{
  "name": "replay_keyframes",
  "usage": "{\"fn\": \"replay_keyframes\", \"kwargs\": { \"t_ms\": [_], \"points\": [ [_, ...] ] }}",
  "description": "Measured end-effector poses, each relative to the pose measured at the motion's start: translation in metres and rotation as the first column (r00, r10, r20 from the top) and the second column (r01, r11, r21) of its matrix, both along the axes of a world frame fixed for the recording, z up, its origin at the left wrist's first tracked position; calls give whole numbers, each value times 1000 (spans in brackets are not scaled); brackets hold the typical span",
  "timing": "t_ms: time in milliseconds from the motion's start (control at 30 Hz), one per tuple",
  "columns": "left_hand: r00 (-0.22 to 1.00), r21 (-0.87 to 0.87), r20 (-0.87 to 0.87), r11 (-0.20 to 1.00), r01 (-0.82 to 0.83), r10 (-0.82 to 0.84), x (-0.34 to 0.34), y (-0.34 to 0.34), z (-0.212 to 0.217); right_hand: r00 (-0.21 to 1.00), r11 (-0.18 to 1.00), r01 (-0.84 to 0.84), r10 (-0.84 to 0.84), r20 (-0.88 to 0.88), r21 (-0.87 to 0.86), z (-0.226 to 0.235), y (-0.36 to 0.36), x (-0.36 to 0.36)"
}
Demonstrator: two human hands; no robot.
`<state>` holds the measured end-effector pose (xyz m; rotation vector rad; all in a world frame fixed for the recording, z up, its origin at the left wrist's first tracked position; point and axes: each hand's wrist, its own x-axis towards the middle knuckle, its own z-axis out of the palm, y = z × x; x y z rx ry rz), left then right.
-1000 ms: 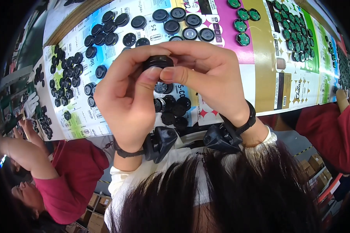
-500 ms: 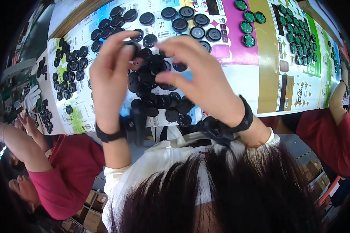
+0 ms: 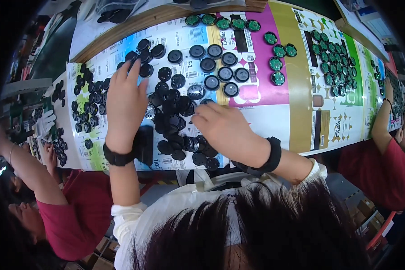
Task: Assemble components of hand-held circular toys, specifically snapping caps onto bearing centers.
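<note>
My left hand [image 3: 126, 101] lies flat with fingers spread over black round discs [image 3: 141, 67] at the left of the table. Fingers bent, my right hand [image 3: 225, 128] has its tips down in a loose pile of black discs [image 3: 173, 114]; whether it grips one is hidden. Both wrists wear black bands. Beyond the pile, more black discs [image 3: 220, 72] lie singly in rows on a colourful printed sheet [image 3: 279, 108]. My own hair fills the lower part of the view.
Green-faced discs [image 3: 279, 63] lie in rows at the right and far right. A person in red [image 3: 72, 216] works at my left beside small black parts [image 3: 83, 103]. Another person in red [image 3: 387, 166] reaches onto the table at my right. A wooden strip [image 3: 135, 24] borders the far side.
Both hands held one black disc together above the pile. They have parted: my left hand moved out to the left and flattened, my right hand dropped onto the pile.
</note>
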<state>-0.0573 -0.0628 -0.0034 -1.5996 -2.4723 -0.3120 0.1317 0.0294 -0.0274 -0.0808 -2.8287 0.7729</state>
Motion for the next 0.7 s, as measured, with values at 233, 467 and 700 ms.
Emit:
{"fn": "replay_keyframes", "kwargs": {
  "t_ms": [233, 467, 700],
  "points": [
    [969, 103, 233, 989, -109, 83, -32, 129, -28, 945, 943, 242, -282, -165, -227, 23, 25, 15],
    [872, 134, 423, 934, -331, 248, -24, 151, -52, 909, 877, 356, -406, -99, -322, 23, 45, 31],
    [927, 108, 376, 994, -35, -8, -20, 137, -55, 844, 808, 425, -517, -145, -409, 27, 57, 47]
  ]
}}
